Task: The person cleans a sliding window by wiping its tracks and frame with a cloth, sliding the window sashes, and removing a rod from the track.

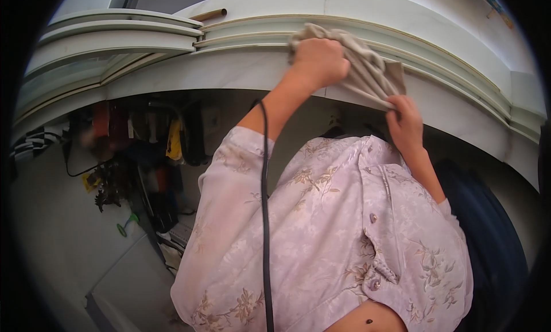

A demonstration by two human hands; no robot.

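A beige-grey cloth (367,65) is bunched up over the sliding-window track (270,36) and its pale sill. My left hand (321,62) is closed in a fist on the cloth's upper left part, pressed against the track. Lower and to the right, my right hand (406,122) pinches the cloth's lower right edge between thumb and fingers, slightly blurred. Between the two hands the cloth hangs in folds over the sill's front edge. What lies beneath the cloth is hidden.
A marble-patterned sill (229,70) curves across the view. At the left stands a sliding window panel (120,45); a brown tube end (209,14) lies behind the track. Below hang several tools and a yellow item (174,139). A black cord (264,217) runs down past my left arm.
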